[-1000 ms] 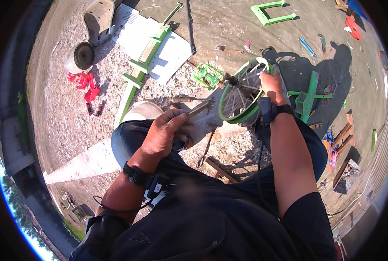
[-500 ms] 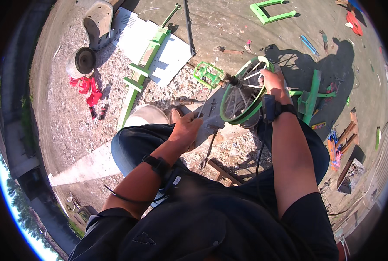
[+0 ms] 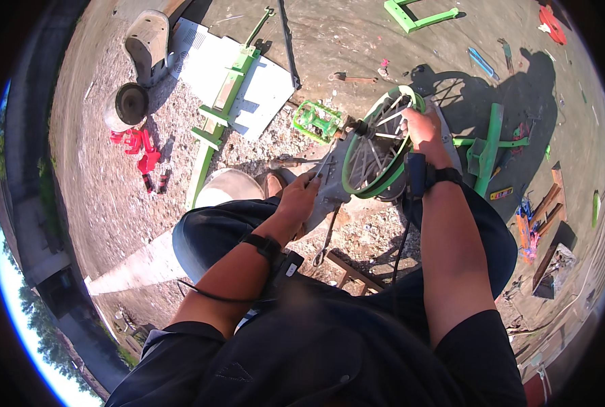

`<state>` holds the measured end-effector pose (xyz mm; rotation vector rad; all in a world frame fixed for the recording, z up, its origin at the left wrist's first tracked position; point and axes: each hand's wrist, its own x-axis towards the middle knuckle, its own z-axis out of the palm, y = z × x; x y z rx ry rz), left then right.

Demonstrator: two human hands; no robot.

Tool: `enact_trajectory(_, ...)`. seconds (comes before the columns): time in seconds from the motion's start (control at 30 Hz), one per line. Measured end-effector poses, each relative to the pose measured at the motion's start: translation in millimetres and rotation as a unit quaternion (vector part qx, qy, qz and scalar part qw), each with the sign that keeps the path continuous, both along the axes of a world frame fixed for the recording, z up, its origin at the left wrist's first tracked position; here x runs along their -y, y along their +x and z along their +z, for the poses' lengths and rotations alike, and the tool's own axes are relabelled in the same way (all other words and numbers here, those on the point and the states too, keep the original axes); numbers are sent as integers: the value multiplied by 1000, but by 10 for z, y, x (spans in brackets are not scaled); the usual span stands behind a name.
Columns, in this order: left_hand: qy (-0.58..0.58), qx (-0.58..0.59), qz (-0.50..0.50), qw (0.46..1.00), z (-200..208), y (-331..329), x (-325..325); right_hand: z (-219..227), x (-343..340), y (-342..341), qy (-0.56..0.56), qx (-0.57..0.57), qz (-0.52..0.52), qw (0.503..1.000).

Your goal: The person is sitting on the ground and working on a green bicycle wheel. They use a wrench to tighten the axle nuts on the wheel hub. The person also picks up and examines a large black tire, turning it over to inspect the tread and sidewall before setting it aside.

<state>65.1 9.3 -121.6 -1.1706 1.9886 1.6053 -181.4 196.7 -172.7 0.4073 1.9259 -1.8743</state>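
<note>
My left hand (image 3: 297, 198) is closed around a slim metal rod-like tool (image 3: 327, 161), whose far end meets the hub between pedal and wheel. The kind of tool cannot be made out. My right hand (image 3: 422, 129) grips the upper right rim of a green-rimmed spoked wheel (image 3: 377, 152), held tilted between my knees. A bright green pedal (image 3: 316, 121) sticks out to the left from the wheel's axle. Under the wheel lies a grey metal plate (image 3: 329, 193), partly hidden by it. A screwdriver-like tool (image 3: 287, 163) lies just beyond my left hand.
A long green frame bar (image 3: 217, 125) lies across a white panel (image 3: 265, 88) at the far left. Red parts (image 3: 139, 146) and a plastic seat (image 3: 146, 47) rest on gravel. At right are a green bracket (image 3: 485, 149), blue-handled pliers (image 3: 482, 62) and wood scraps (image 3: 546, 207). A wrench (image 3: 325, 244) lies near me.
My left hand has shifted slightly right, closer to the wheel, with the slim tool still in it. My right hand keeps its hold on the rim.
</note>
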Motion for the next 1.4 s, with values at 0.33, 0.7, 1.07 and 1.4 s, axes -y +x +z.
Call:
enact_trajectory(0.33,25,-13,58,998,-23,-128,-9,-23,-12,-2,3,13,10,1000)
enact_trajectory(0.7,-122,-74,-84,986,-670,-199,134,129,39,39,11,29,0,1000)
enact_trajectory(1.07,-79,-57,-116,989,-556,-242,109,-20,97,159,29,23,16,999)
enact_trajectory(1.4,-88,-71,-128,985,-513,-259,7,-241,-68,191,47,-115,65,990)
